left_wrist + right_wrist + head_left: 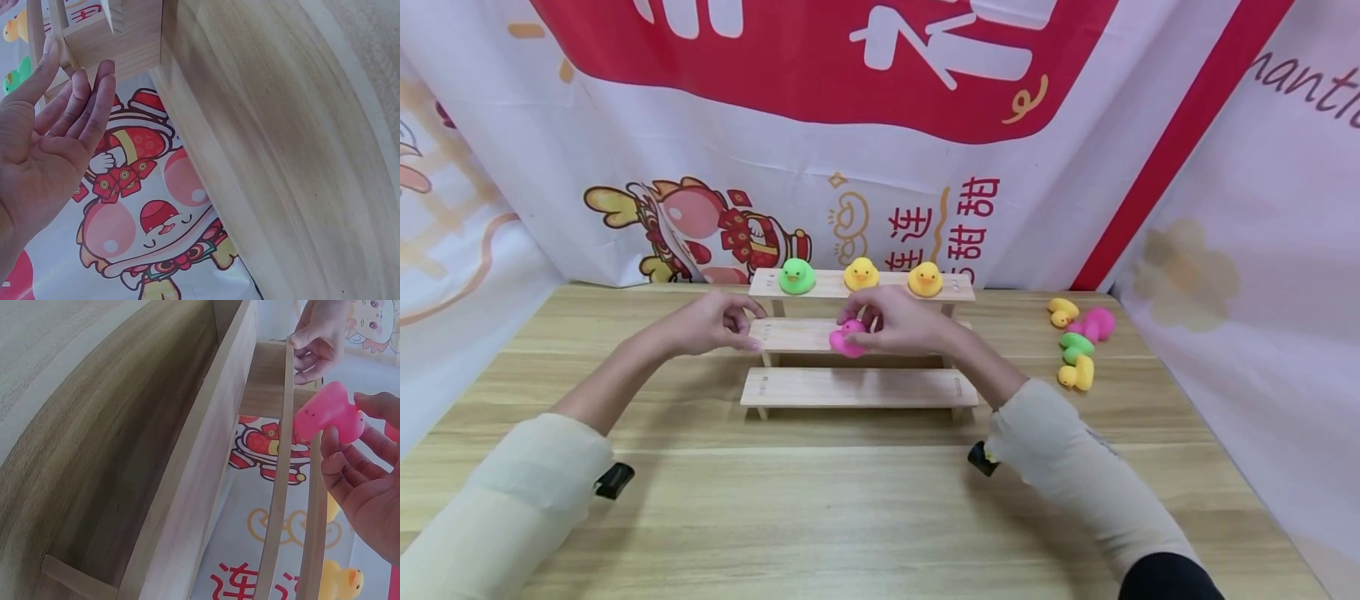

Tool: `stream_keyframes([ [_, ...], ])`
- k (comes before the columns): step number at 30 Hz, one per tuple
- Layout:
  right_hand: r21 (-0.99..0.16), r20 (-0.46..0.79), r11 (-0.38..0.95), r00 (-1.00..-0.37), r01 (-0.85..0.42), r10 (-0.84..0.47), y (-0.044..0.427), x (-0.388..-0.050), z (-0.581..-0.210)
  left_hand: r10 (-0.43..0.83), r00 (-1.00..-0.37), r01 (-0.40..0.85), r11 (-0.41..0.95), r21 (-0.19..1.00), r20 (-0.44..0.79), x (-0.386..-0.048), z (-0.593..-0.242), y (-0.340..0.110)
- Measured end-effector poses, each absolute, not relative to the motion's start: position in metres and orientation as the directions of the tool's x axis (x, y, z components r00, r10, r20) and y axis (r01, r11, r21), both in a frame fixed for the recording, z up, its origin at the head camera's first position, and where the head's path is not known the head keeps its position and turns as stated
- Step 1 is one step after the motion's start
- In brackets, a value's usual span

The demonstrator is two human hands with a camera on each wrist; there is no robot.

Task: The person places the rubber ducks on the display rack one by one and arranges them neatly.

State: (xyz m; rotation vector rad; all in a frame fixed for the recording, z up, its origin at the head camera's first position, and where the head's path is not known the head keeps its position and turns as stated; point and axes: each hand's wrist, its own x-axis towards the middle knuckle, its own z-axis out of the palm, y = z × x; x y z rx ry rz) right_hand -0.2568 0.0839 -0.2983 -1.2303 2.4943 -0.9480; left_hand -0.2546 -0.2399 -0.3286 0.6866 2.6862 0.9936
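Observation:
A three-tier wooden display rack (859,387) stands on the table. My left hand (715,323) is at the left end of its middle board; in the left wrist view the thumb and fingers (94,115) hold the board's end. Between thumb and fingertips, my right hand (910,321) pinches a pink rubber duck (331,412) at the middle board; in the head view the fingers partly cover it. Whether the duck touches the board I cannot tell. Along the top board sit a green duck (797,277), a yellow duck (861,274) and another yellow duck (925,280).
Several more rubber ducks lie in a loose cluster on the right of the table (850,517), among them a pink duck (1099,323), a green duck (1077,347) and a yellow duck (1078,374). A printed cloth backdrop (820,142) hangs close behind the rack.

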Motion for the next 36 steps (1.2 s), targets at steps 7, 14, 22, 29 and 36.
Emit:
stream_keyframes([
  [7, -0.618, 0.105, 0.425, -0.605, -0.662, -0.789, 0.075, -0.257, -0.300, 0.482, -0.876, 0.356, 0.654, 0.667, -0.004, -0.253, -0.332, -0.241],
  [14, -0.580, 0.112, 0.443, -0.606, -0.684, -0.788, 0.064, -0.257, -0.299, 0.479, -0.878, 0.354, 0.655, 0.667, -0.005, -0.254, -0.333, -0.241],
  [22, -0.543, 0.140, 0.468, -0.625, -0.698, -0.768, 0.050, -0.255, -0.299, 0.490, -0.872, 0.365, 0.663, 0.653, -0.010, -0.256, -0.332, -0.241],
  [29, -0.531, 0.152, 0.476, -0.632, -0.701, -0.760, 0.039, -0.256, -0.301, 0.480, -0.877, 0.351, 0.664, 0.660, -0.016, -0.256, -0.332, -0.241],
  [36, -0.502, 0.166, 0.509, -0.655, -0.700, -0.737, 0.030, -0.255, -0.300, 0.477, -0.879, 0.349, 0.640, 0.685, 0.002, -0.255, -0.334, -0.242],
])
